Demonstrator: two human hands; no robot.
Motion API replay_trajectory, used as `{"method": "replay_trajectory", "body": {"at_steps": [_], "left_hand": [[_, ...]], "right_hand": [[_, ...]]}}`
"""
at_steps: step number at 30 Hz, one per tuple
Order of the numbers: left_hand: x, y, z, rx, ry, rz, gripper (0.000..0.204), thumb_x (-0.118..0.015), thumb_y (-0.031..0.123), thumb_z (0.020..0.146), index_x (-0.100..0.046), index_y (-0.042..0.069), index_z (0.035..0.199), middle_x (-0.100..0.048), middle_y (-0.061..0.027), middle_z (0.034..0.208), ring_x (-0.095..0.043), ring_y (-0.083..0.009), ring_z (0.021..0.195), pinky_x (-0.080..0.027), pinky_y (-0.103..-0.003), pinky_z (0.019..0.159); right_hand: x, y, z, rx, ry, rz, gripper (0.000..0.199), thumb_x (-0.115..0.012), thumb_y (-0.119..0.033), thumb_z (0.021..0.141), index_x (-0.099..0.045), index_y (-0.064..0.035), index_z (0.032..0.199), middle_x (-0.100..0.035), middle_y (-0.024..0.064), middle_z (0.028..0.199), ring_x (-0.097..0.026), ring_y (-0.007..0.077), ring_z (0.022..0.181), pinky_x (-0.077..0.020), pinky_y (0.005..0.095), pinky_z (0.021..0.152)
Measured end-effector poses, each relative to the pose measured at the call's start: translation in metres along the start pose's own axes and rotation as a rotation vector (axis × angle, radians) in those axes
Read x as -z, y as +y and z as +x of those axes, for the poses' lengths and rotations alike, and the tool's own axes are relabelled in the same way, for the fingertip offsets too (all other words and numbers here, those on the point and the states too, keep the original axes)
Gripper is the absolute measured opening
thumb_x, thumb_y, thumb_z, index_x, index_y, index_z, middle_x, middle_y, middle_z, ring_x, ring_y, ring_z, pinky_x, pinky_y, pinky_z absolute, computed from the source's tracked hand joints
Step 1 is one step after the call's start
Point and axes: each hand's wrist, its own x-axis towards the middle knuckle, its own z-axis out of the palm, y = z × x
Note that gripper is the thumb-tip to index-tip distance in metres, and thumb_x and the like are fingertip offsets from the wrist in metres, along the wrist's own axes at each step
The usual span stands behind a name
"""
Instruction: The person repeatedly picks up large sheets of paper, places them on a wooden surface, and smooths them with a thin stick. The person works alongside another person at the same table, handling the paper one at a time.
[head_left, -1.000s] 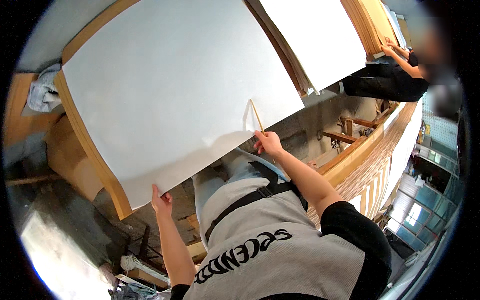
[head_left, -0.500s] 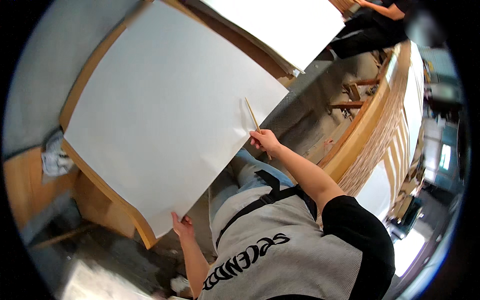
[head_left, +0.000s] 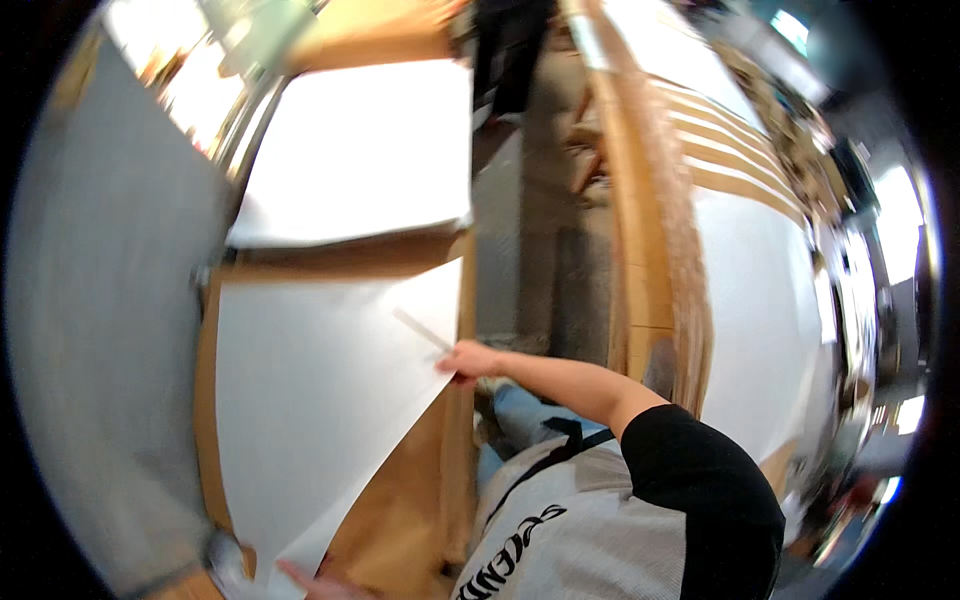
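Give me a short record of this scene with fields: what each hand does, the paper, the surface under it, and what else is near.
right hand: closed on a thin stick-like tool that lies over the sheet's right edge
left hand: at the lower edge of the picture, fingers at the sheet's lower corner; grip not clear
sheet: large, white, partly off the board at the lower right
board: wooden, brown, under the sheet
second sheet: white, on another wooden board farther away
image quality: blurred by motion, small details unreadable
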Motion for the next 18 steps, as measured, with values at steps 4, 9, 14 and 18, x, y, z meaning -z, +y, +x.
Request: {"method": "replay_trajectory", "body": {"at_steps": [4,9,14,18], "left_hand": [[-0.069,0.123,0.025,-0.340,-0.172,0.024,0.050,-0.054,0.033,0.082,-0.046,0.001,0.119,-0.053,-0.0135,0.112,-0.051,-0.0232,0.097,-0.040,-0.032,0.086],[-0.195,0.249,-0.039,-0.560,-0.323,-0.190,0.044,-0.056,0.022,0.081,-0.045,-0.003,0.116,-0.048,-0.0179,0.115,-0.047,-0.0281,0.102,-0.034,-0.035,0.093],[-0.314,0.330,-0.050,-0.484,-0.572,-0.447,0.046,-0.053,0.038,0.081,-0.049,-0.001,0.105,-0.056,-0.0098,0.078,-0.055,-0.0180,0.072,-0.045,-0.026,0.062],[-0.442,0.410,-0.112,-0.539,-0.939,-0.405,0.046,-0.049,0.036,0.084,-0.046,0.002,0.115,-0.054,-0.0180,0.101,-0.055,-0.0219,0.087,-0.042,-0.031,0.081]], "right_hand": [[0.040,-0.080,-0.072,0.250,0.026,0.055,0.030,-0.053,-0.027,0.081,-0.057,0.0013,0.071,-0.057,0.0083,0.061,-0.058,0.0151,0.053,-0.0431,0.0248,0.046],[0.127,-0.146,-0.192,0.403,0.243,0.044,0.026,-0.057,-0.025,0.077,-0.057,-0.0005,0.068,-0.054,0.0038,0.063,-0.049,0.0108,0.046,-0.0344,0.0246,0.041],[0.218,-0.199,-0.291,0.602,0.492,0.127,0.029,-0.057,-0.029,0.078,-0.054,-0.0050,0.062,-0.049,0.0022,0.057,-0.035,0.0072,0.039,-0.0215,0.0206,0.034],[0.282,-0.218,-0.415,0.824,0.767,0.379,0.024,-0.051,-0.023,0.080,-0.054,-0.0004,0.072,-0.054,0.0106,0.063,-0.038,0.0089,0.039,-0.0213,0.0190,0.032]]}}
